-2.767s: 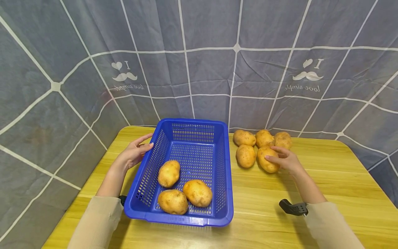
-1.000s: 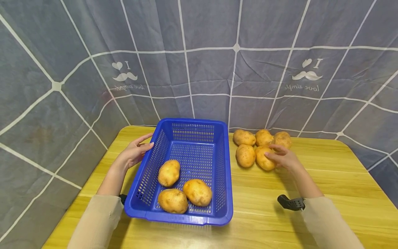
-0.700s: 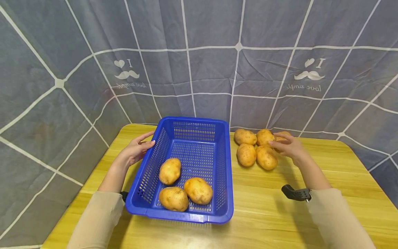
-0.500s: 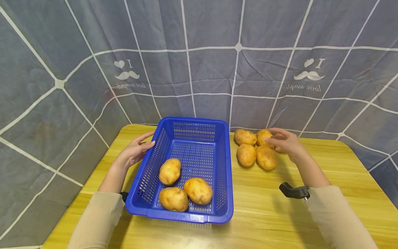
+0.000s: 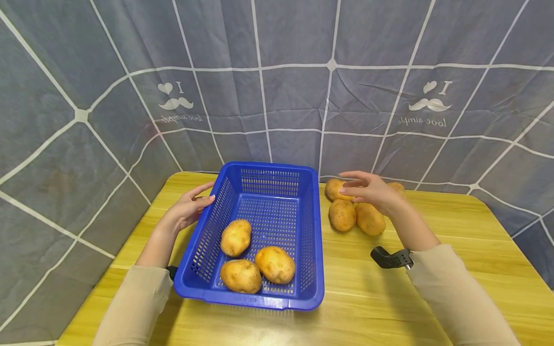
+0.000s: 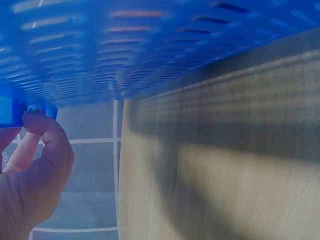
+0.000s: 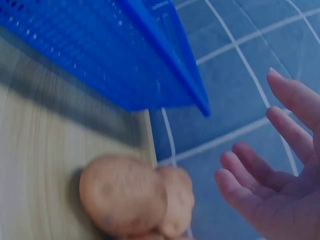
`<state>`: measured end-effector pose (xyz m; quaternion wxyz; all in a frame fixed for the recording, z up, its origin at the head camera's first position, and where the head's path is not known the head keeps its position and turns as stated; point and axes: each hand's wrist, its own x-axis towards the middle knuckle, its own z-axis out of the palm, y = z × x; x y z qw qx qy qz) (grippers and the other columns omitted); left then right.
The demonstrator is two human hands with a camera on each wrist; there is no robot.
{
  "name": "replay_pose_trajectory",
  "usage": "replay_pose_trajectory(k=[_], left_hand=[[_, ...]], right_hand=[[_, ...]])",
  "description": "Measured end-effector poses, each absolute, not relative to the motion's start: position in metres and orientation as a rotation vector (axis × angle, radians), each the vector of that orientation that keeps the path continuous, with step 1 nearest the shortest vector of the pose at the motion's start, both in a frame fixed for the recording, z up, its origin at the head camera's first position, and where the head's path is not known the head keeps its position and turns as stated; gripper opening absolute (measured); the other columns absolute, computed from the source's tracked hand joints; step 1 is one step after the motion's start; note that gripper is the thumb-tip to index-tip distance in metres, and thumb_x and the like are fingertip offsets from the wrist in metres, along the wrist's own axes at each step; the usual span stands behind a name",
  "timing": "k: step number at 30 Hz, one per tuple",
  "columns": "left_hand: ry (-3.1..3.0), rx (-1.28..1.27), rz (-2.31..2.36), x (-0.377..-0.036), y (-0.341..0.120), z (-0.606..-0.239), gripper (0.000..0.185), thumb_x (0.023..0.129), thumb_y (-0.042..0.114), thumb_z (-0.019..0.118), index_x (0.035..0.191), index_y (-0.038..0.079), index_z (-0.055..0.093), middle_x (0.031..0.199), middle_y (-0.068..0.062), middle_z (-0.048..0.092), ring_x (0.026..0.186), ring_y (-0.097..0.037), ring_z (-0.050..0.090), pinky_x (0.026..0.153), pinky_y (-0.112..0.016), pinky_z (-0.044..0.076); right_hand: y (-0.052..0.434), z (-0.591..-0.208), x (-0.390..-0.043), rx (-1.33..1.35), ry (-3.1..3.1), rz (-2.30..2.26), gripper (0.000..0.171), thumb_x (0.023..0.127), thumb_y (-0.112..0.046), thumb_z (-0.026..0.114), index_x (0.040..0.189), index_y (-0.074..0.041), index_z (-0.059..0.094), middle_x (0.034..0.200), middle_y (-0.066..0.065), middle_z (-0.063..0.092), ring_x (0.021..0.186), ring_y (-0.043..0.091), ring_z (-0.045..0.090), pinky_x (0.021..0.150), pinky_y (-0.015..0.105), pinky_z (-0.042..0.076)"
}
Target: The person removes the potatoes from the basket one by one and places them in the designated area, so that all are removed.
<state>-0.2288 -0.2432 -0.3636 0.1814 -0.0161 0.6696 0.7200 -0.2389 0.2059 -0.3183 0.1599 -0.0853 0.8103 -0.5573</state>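
Observation:
A blue perforated plastic basket [image 5: 309, 240] stands left of centre, with three potatoes [image 5: 275, 265] in its near half. At its left side my left hand [image 5: 186, 211] holds the rim, thumb at the edge; the left wrist view shows the thumb [image 6: 47, 132] bent against it. Right of the basket lies a group of several potatoes [image 5: 342, 215]. My right hand [image 5: 372, 192] hovers over the back row, fingers spread and holding nothing. It partly covers the back left potato [image 5: 333, 189] and hides the one behind it. In the right wrist view, two potatoes [image 7: 122, 195] are beside the hand.
The yellow wooden table [image 5: 368, 307] carries everything. Behind and to the left hangs a grey curtain [image 5: 294, 110] with white grid lines. A black wrist mount [image 5: 391, 258] sticks out from the right sleeve.
My right hand leaves the front right potato, passes by the back right one, then shifts left over the back row. That front potato moved slightly left. The left hand and basket stay put.

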Motion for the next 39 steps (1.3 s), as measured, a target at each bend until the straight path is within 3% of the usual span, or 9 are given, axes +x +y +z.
replay_pose_trajectory(k=[3,7,14,28,39], left_hand=[[1.903,-0.055,2.026,-0.229,-0.244,-0.364,0.067,0.094,0.011,0.055,0.149,0.009,0.018,0.096,0.000,0.064,0.083,-0.013,0.065,0.075,-0.028,0.054],[1.891,-0.068,2.044,-0.230,-0.243,-0.365,0.066,0.094,0.008,0.054,0.149,0.008,0.018,0.093,0.001,0.064,0.081,-0.013,0.065,0.073,-0.028,0.054],[1.880,-0.058,2.058,-0.230,-0.243,-0.365,0.066,0.094,0.007,0.054,0.149,0.007,0.018,0.092,0.001,0.064,0.080,-0.013,0.065,0.073,-0.027,0.054],[1.880,-0.062,2.054,-0.229,-0.243,-0.364,0.068,0.093,0.010,0.056,0.149,0.008,0.017,0.094,0.001,0.064,0.081,-0.013,0.065,0.074,-0.027,0.054],[1.872,-0.062,2.057,-0.229,-0.244,-0.365,0.067,0.093,0.010,0.056,0.149,0.009,0.018,0.093,0.002,0.065,0.081,-0.013,0.065,0.074,-0.027,0.054]], right_hand=[[0.189,-0.316,-0.242,-0.300,2.282,-1.589,0.055,0.086,-0.014,0.067,0.135,0.000,0.045,0.128,0.028,0.047,0.107,0.033,0.054,0.093,0.050,0.043],[0.166,-0.315,-0.245,-0.351,2.247,-1.572,0.055,0.084,-0.012,0.069,0.133,0.000,0.048,0.123,0.026,0.050,0.100,0.030,0.058,0.089,0.047,0.047],[0.127,-0.317,-0.244,-0.391,2.163,-1.539,0.054,0.081,-0.012,0.071,0.131,-0.006,0.051,0.122,0.022,0.053,0.105,0.031,0.057,0.094,0.049,0.043],[0.073,-0.332,-0.237,-0.461,2.092,-1.449,0.048,0.079,-0.011,0.073,0.125,-0.011,0.059,0.117,0.016,0.058,0.098,0.022,0.060,0.079,0.034,0.051],[0.050,-0.348,-0.230,-0.499,1.993,-1.291,0.049,0.079,-0.011,0.074,0.125,-0.011,0.058,0.113,0.016,0.059,0.087,0.015,0.058,0.081,0.044,0.049]])
